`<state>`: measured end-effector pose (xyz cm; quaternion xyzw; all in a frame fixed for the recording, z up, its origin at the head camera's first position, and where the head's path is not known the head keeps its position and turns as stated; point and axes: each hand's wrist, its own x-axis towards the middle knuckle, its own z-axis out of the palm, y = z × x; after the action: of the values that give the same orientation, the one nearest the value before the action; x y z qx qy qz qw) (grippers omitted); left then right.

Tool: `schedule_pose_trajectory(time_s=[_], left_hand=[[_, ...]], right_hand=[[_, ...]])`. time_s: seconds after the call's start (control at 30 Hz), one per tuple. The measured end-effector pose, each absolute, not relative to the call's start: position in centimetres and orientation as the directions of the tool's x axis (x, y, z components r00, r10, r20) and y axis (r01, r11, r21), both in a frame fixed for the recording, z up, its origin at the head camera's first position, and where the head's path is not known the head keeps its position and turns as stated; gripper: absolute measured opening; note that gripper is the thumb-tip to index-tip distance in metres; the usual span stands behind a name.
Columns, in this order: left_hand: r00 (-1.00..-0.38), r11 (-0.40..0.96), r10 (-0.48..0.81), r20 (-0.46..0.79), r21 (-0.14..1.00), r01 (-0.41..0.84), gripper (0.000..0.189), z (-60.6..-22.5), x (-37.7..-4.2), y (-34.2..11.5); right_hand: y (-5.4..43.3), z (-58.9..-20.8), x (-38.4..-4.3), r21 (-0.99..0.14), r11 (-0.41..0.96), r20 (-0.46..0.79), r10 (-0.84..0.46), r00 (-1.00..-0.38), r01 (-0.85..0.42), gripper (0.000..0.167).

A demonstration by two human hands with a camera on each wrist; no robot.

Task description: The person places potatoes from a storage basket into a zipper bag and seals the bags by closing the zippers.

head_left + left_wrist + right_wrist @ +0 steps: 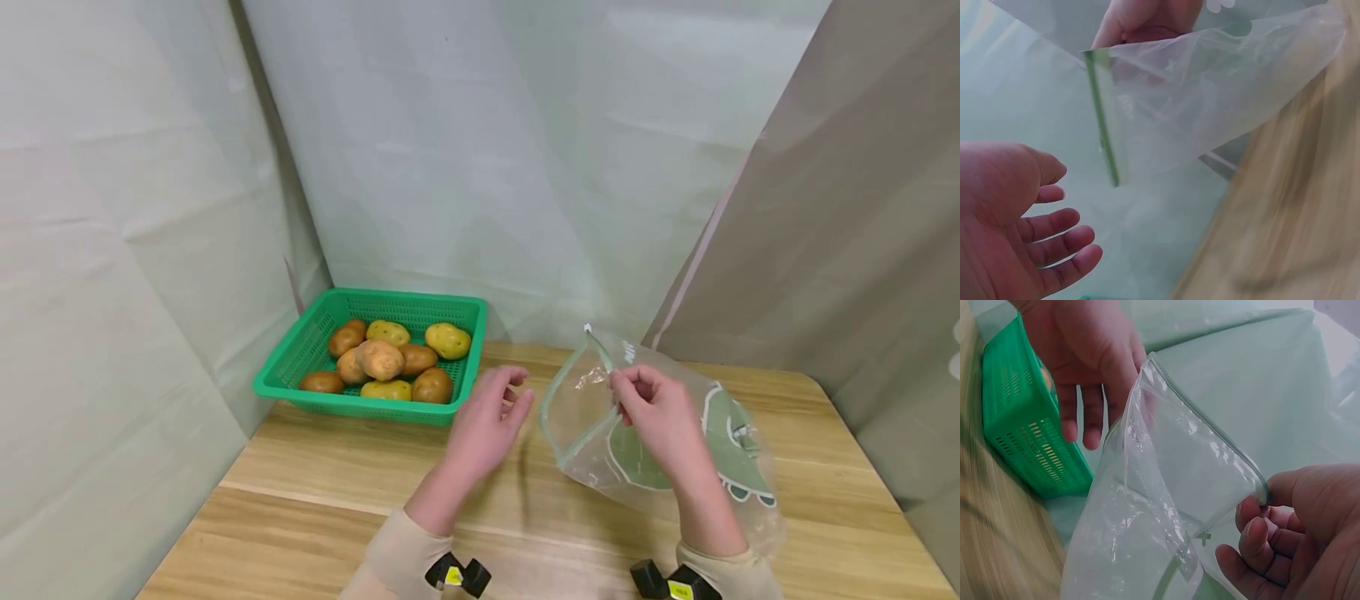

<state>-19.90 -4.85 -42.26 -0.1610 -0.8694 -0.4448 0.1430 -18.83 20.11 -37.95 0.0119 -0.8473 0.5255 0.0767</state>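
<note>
No word can be read for certain. White lettering (628,352), too small to make out, stands on the clear bag (637,467) just beyond the fingertips of the right hand (662,412); a green plus sign (1204,539) shows beside those fingers. Behind the fingers, each wrist's yellow label (453,576) carries illegible print.

Pale sheets (510,150) hang across the upper left and centre, a brownish sheet (847,225) at right; a wooden table (300,508) spans the frame's bottom.
</note>
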Motion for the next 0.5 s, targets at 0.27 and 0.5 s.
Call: schedule_pose_trajectory(time_s=[0.27, 0.5], left_hand=[[-0.881, 0.601, 0.146, 0.451, 0.666, 0.44, 0.034, -42.0, -20.1, -6.7], [-0.871, 0.664, 0.104, 0.48, 0.618, 0.42, 0.043, -41.4, -21.0, -8.6]], right_hand=[[20.2, -38.2, -18.8, -0.888, 0.448, 0.144, 0.054, -0.988, -0.105, 0.027], [20.4, -38.0, -18.9, -0.896, 0.431, 0.142, 0.054, -0.988, -0.105, 0.028]])
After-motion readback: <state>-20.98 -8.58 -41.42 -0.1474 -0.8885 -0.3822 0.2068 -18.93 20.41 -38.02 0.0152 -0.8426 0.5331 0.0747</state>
